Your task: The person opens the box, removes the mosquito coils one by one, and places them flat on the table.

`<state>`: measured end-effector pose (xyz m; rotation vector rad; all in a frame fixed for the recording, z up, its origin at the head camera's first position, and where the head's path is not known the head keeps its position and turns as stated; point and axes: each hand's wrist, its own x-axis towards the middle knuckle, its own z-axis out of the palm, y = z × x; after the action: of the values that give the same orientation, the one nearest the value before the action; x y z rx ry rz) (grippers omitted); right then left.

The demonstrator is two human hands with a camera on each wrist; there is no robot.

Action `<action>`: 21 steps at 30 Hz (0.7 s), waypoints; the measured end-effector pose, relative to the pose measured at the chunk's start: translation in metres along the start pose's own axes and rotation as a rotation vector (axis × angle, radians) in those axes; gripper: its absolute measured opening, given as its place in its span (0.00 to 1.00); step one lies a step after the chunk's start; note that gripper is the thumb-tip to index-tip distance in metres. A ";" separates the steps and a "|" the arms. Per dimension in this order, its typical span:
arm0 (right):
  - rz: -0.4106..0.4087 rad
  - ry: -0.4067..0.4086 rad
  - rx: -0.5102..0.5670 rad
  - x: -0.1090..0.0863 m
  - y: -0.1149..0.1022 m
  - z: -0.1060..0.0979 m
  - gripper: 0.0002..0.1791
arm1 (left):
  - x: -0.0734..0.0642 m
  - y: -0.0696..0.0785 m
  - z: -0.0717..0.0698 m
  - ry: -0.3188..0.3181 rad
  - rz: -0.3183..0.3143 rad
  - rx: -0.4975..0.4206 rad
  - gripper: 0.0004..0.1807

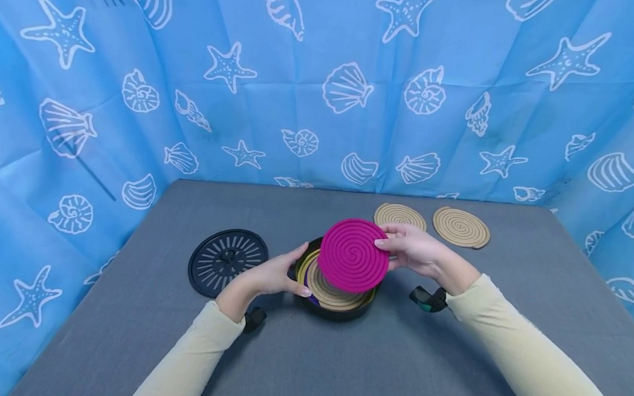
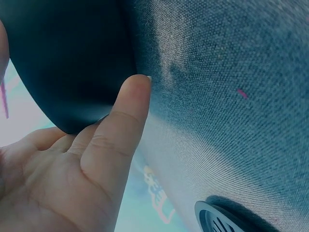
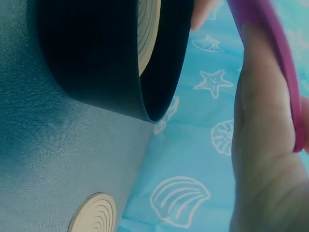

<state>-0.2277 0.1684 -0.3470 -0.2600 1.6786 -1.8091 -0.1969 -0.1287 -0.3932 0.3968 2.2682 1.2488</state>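
My right hand [image 1: 414, 249] pinches a magenta spiral coaster [image 1: 353, 255] by its right edge, thumb on the face turned to me. The coaster is tilted above a black round container [image 1: 342, 316], covering part of its opening. Inside lie a beige spiral coaster [image 1: 333, 296], a yellow one [image 1: 304, 264] and a bit of purple [image 1: 312, 299]. My left hand [image 1: 268, 275] holds the container's left side between thumb and fingers. In the left wrist view, the fingers [image 2: 128, 104] lie against its dark outer wall [image 2: 72, 58].
A black slotted lid [image 1: 203, 270] with a centre knob lies left of the container. Two beige spiral coasters lie behind my right hand: one partly hidden coaster [image 1: 395, 212] and another coaster [image 1: 461, 227] farther right. A blue shell-print curtain [image 1: 301, 100] hangs behind the grey table [image 1: 306, 367].
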 end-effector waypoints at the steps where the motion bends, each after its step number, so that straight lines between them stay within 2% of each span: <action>1: -0.010 -0.001 0.010 -0.001 0.001 -0.001 0.13 | 0.000 0.000 0.000 0.001 -0.002 -0.002 0.53; 11: -0.081 -0.017 0.145 -0.017 0.006 -0.011 0.13 | 0.000 -0.002 -0.001 0.005 -0.009 -0.005 0.53; 21: -0.171 -0.079 0.281 -0.032 0.008 -0.027 0.16 | 0.001 -0.001 0.000 0.009 -0.026 -0.002 0.54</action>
<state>-0.2154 0.2091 -0.3497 -0.3563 1.3629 -2.1053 -0.1974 -0.1285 -0.3943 0.3603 2.2725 1.2428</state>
